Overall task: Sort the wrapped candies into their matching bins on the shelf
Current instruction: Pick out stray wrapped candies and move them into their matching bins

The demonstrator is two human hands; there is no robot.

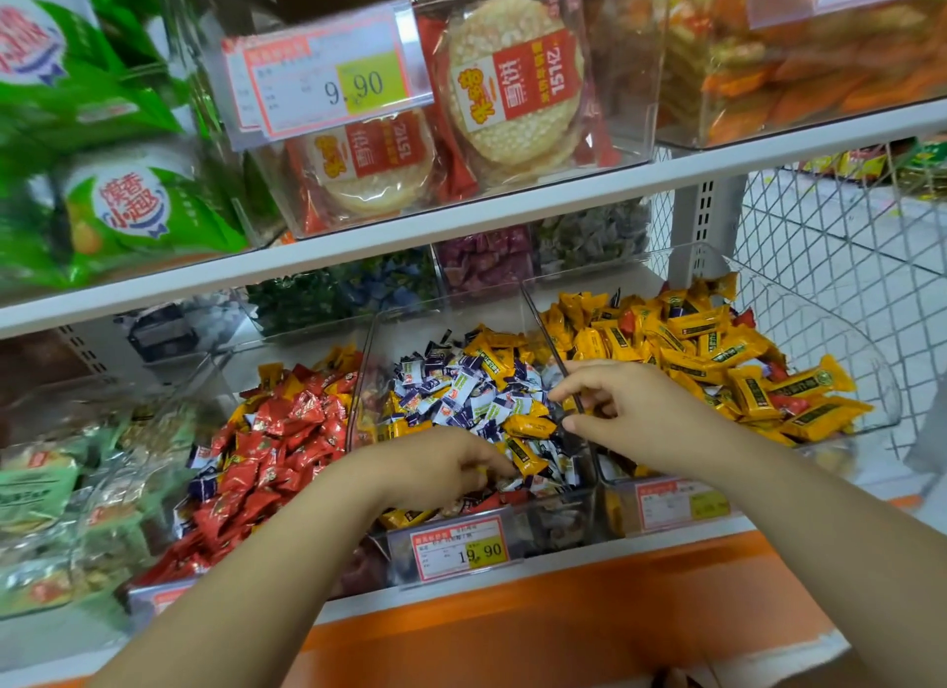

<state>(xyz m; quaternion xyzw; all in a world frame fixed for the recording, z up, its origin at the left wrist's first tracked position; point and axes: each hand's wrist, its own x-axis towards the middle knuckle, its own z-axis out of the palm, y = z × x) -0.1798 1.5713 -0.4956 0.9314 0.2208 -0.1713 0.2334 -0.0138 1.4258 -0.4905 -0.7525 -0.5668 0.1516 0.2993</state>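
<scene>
Closest to you, your left hand [440, 469] is down in the front of the middle bin [553, 528]. Its fingers are curled into the pile, but the tips are hidden among the wrappers, so I cannot tell if they pinch anything. Your right hand [630, 405] hovers over the clear divider [546, 339] that separates this bin from the right bin [845, 359]. The thumb and forefinger are apart and relaxed, and they hold nothing that I can see.

The blue-and-white candies [451, 395] belong in the middle bin, but several yellow strays [528, 423] lie on top of them, 1 just beside your right thumb. I suggest you take that 1 first. Pinch it by the crimped end so that no neighbour comes up with it, lift it over the divider, and let it fall on the yellow pile [692, 349]. Use the left hand for the other side: in the left bin [225, 375], some blue-and-white pieces sit among the red candies [287, 431]. The small bins further back [348, 298] are too blurred to judge.
</scene>
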